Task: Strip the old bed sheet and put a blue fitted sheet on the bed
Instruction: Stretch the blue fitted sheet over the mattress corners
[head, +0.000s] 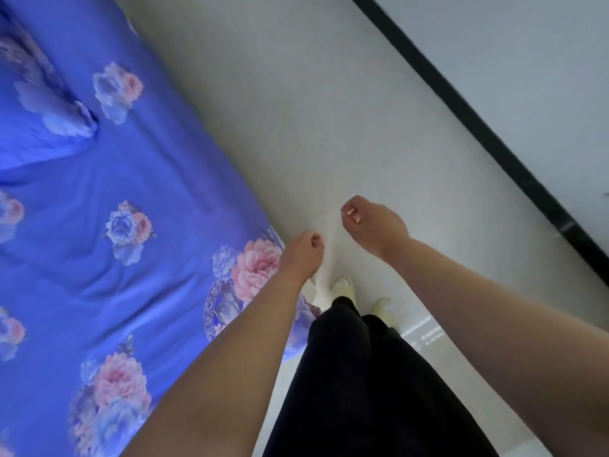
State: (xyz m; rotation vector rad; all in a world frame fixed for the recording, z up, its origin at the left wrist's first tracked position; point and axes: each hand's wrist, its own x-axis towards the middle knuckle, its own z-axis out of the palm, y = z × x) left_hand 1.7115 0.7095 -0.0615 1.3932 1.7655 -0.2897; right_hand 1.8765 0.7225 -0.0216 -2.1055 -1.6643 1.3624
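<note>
A blue sheet with pink and pale flowers (108,179) covers the bed on the left, lightly wrinkled, its edge running diagonally along the floor. A pillow in the same print (49,103) lies at the upper left. My left hand (301,253) hangs just past the bed's edge, over the floor, with its fingers loosely curled. My right hand (370,225) hovers a little to the right of it, fingers also loosely curled. Neither hand plainly holds anything, and neither touches the sheet.
Pale floor (296,110) stretches along the bed's right side. A black skirting strip (478,127) runs diagonally at the wall on the right. My legs in black trousers (362,374) and white shoes (342,286) stand next to the bed.
</note>
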